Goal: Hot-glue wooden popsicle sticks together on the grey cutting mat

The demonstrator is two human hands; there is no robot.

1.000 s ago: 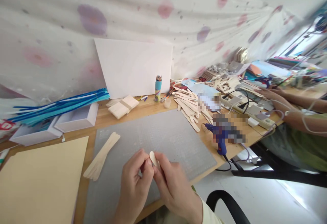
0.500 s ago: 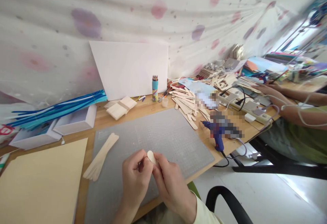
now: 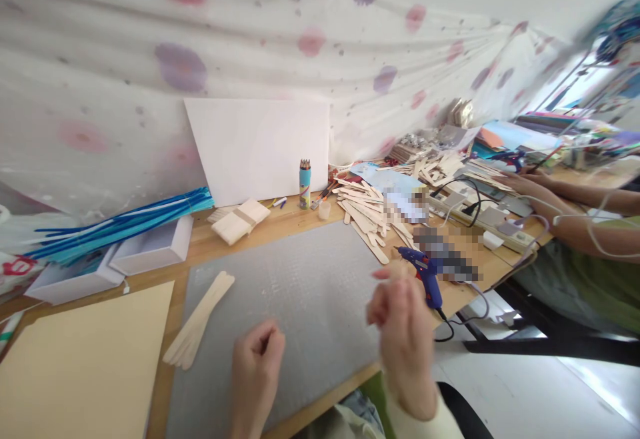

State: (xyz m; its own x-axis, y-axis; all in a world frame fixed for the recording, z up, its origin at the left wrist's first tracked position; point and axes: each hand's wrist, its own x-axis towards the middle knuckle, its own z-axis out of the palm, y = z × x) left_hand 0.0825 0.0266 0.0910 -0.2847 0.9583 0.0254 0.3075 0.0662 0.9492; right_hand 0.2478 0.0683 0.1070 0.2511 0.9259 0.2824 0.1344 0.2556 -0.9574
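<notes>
Currently, the left hand (image 3: 257,369) is curled above the grey mat (image 3: 313,272), right of the flat wooden sticks (image 3: 200,322) lying at its left edge. The right hand (image 3: 406,332), blurred, is bent near the blue glue gun (image 3: 431,285) at right. Whether either hand grasps something, I cannot tell.

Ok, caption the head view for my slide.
Left hand curled over a grey mat near craft sticks; right hand near a blue glue gun.
</notes>
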